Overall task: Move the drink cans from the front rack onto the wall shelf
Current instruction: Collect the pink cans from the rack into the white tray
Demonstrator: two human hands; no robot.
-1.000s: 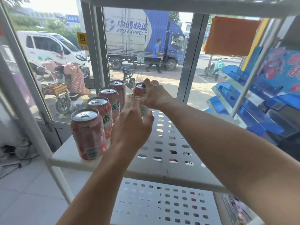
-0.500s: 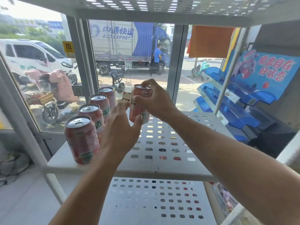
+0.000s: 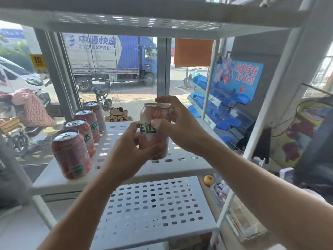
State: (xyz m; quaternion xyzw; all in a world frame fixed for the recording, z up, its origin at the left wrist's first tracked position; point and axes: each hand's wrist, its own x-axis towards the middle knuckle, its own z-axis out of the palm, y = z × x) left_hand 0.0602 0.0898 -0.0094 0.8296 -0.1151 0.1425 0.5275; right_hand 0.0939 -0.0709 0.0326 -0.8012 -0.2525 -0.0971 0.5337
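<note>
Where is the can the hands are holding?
In the head view, the pink metal drink can is centre, above the white perforated shelf, right of four standing cans.

Both hands share one grip on the held can (image 3: 155, 130), lifted clear of the perforated shelf (image 3: 180, 165). Left of the grip, a row of four cans (image 3: 79, 139) stands along the shelf's left edge, running back toward the window (image 3: 117, 69), with a narrow lane between row and grip. Right of the grip and beyond it the shelf surface lies bare to its right upright (image 3: 210, 78). Above the grip, the upper shelf (image 3: 126, 20) caps the headroom. Behind, a small cat figure (image 3: 118, 114) sits by the glass.
</note>
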